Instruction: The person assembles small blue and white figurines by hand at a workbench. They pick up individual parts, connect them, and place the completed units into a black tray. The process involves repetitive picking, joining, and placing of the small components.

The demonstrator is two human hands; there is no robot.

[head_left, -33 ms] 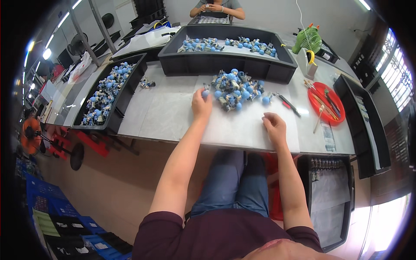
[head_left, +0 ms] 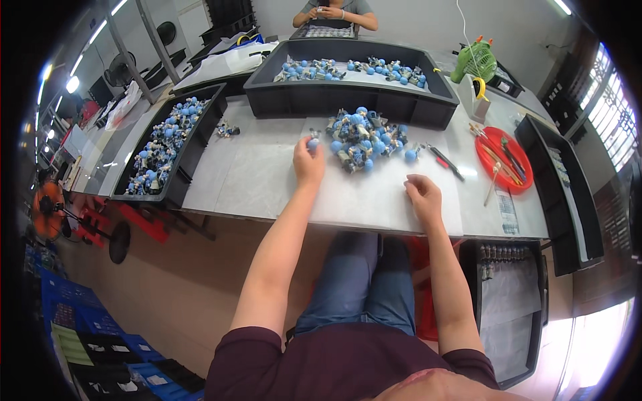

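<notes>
The left hand (head_left: 308,164) has shifted slightly leftward, its grip holding one figure (head_left: 313,143); it seems now separated, just left of the pile (head_left: 364,138); the right hand's (head_left: 424,194) grip, I cannot tell.

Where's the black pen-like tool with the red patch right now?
In the head view, the black pen-like tool lies on the table right of centre, between the pile of blue-topped figures and the round red tray, beyond the right hand.
</notes>
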